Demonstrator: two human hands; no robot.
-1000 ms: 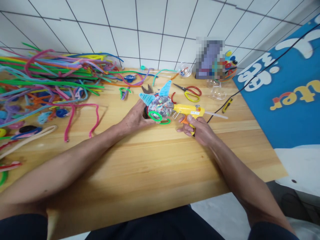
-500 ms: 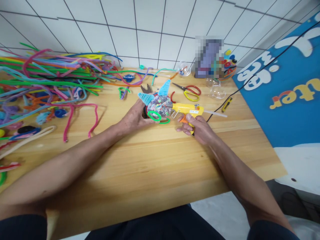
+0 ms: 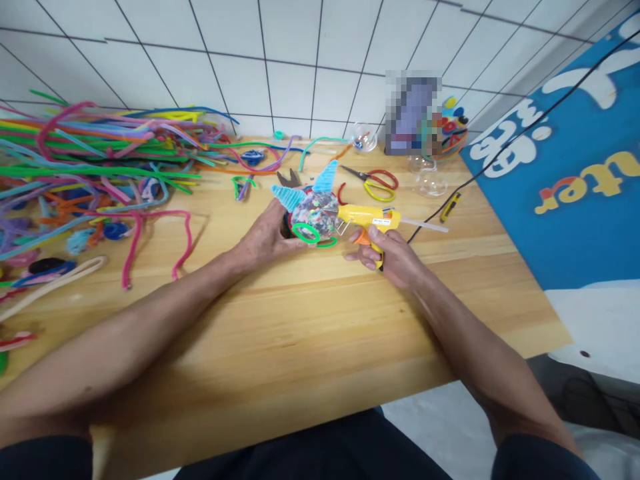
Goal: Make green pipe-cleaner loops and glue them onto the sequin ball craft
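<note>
My left hand (image 3: 265,237) grips the left side of a clear ball stuffed with coloured bits (image 3: 315,215). The ball carries two light blue pipe-cleaner fins on top and green pipe-cleaner loops below. My right hand (image 3: 389,252) is closed round the handle of a yellow hot glue gun (image 3: 367,217) with an orange trigger. The gun's nozzle touches the right side of the ball. A glue stick juts from the gun's back end towards the right. Both hands rest on the wooden table (image 3: 300,320).
A big heap of coloured pipe cleaners (image 3: 90,167) covers the table's left side. Red-and-yellow scissors (image 3: 376,183) lie behind the glue gun, with clear plastic half-balls (image 3: 430,181) to their right. A black cord (image 3: 500,157) runs along the right edge. A tiled wall stands behind.
Hands, ball and glue gun keep their hold and pose. Only the view has drifted slightly, shifting everything a little to the left.
</note>
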